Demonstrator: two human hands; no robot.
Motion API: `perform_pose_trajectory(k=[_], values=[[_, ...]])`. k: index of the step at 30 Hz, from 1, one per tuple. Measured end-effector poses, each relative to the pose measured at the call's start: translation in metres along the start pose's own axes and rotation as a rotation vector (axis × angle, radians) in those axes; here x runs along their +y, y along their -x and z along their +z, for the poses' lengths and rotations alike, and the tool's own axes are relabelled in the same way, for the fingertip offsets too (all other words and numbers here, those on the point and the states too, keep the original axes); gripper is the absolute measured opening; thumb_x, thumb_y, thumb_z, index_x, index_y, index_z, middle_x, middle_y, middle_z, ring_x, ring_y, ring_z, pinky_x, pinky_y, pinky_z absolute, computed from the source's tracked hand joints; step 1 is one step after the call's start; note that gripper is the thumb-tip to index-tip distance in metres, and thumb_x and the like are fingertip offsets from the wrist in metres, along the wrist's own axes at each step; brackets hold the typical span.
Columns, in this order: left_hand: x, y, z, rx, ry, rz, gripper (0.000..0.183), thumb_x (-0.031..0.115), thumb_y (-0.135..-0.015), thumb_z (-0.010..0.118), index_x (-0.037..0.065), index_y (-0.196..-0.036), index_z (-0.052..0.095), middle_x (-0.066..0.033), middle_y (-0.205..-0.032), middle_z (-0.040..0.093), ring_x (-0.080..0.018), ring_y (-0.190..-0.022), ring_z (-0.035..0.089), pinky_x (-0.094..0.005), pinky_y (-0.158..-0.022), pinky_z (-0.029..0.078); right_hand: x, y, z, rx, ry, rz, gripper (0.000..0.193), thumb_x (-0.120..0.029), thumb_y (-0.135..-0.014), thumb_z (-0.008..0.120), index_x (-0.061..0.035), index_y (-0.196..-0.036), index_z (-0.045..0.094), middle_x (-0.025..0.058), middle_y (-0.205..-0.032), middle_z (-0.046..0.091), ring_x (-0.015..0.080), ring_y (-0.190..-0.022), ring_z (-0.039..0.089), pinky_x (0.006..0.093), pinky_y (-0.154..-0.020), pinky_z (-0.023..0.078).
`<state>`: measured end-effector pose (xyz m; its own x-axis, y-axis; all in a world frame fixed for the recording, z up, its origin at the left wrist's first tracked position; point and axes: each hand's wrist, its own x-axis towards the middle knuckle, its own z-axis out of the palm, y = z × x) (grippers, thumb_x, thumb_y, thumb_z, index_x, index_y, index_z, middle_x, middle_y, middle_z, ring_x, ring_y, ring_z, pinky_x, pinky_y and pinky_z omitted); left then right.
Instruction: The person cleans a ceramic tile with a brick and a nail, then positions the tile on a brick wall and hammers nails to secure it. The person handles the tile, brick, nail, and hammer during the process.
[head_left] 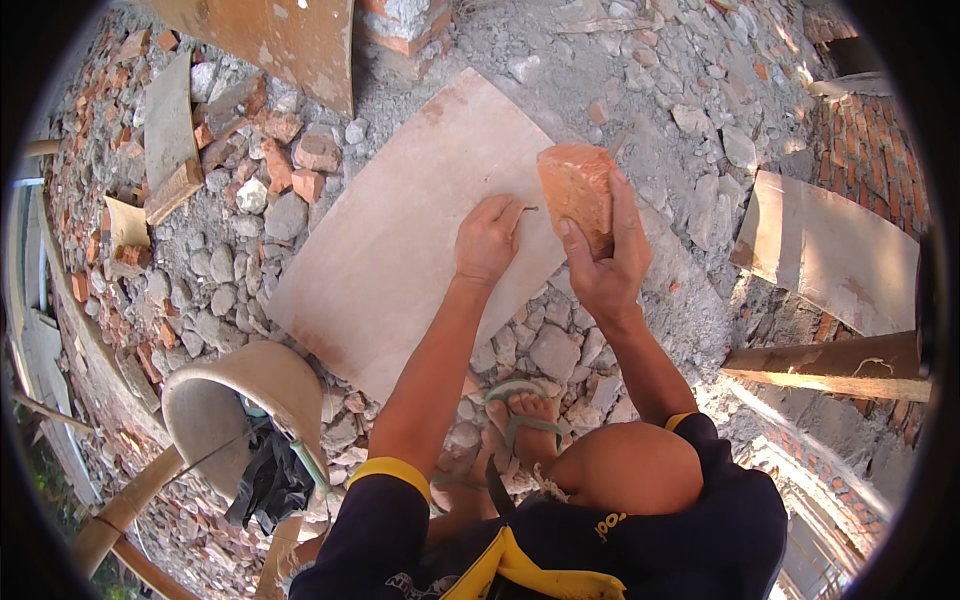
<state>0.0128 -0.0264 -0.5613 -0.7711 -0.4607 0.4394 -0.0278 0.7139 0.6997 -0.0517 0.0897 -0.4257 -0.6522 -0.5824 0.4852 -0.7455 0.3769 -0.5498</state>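
Observation:
My right hand (612,268) is wrapped round a broken orange-red brick (576,185), held up above the right side of a pale flat board (400,240). Fingers closed, my left hand (487,240) rests low over the board's middle and pinches a thin dark nail (531,208). Only a short end of that nail shows past the fingertips; the rest is hidden. The brick is just to the right of the nail and apart from it. The board lies at a slant over rubble, its near edge close to my sandalled feet (527,412).
A pale bucket (270,375) lies tipped at lower left, with a black plastic bag (272,478) at its mouth. Brick and stone rubble (225,265) spreads around. Another sheet (835,250) and a wooden beam (840,368) are at right. A brown panel (280,40) stands at the far side.

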Motion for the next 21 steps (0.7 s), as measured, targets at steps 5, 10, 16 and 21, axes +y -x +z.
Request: perform_pose_trajectory(k=[5,10,16,21], values=[[-0.001,0.001,-0.002,-0.049,0.07,-0.006,0.025,-0.005,-0.074,0.064,0.004,-0.096,0.069,-0.0103,-0.096,0.066,-0.0303,-0.088,0.065,-0.0375,-0.077,0.055,0.021,0.02,-0.017,0.268,0.047,-0.134,0.072,-0.005,-0.083,0.074,0.0088,-0.143,0.035,0.0234,-0.125,0.058,0.029,-0.112,0.06,0.0373,-0.095,0.048],[-0.003,-0.002,-0.014,-0.04,0.185,-0.052,0.026,-0.004,-0.076,0.064,0.004,-0.101,0.068,-0.0101,-0.103,0.065,-0.03,-0.096,0.063,-0.0385,-0.08,0.053,0.081,0.006,0.012,0.089,-0.071,0.312,0.061,-0.01,-0.086,0.072,0.0005,-0.14,0.046,0.0207,-0.114,0.064,0.0287,-0.11,0.059,0.0397,-0.094,0.049],[-0.012,0.005,-0.043,0.046,-0.314,-0.171,0.034,0.01,-0.084,0.063,0.008,-0.118,0.062,-0.0046,-0.126,0.057,-0.0267,-0.114,0.053,-0.0405,-0.091,0.041,0.094,0.001,0.005,0.16,0.672,-0.222,0.053,-0.032,-0.092,0.062,0.0035,-0.131,0.054,0.0184,-0.102,0.064,0.0295,-0.084,0.063,0.0339,-0.081,0.05],[-0.01,0.005,-0.042,-0.034,-0.46,-0.273,0.038,0.016,-0.086,0.063,0.011,-0.123,0.059,-0.0014,-0.133,0.052,-0.0246,-0.121,0.047,-0.042,-0.097,0.033,0.061,0.002,0.079,0.104,-0.654,0.3,0.042,-0.032,-0.101,0.048,0.0028,-0.12,0.059,0.0076,-0.083,0.06,0.0129,-0.069,0.056,0.0254,-0.066,0.046]])
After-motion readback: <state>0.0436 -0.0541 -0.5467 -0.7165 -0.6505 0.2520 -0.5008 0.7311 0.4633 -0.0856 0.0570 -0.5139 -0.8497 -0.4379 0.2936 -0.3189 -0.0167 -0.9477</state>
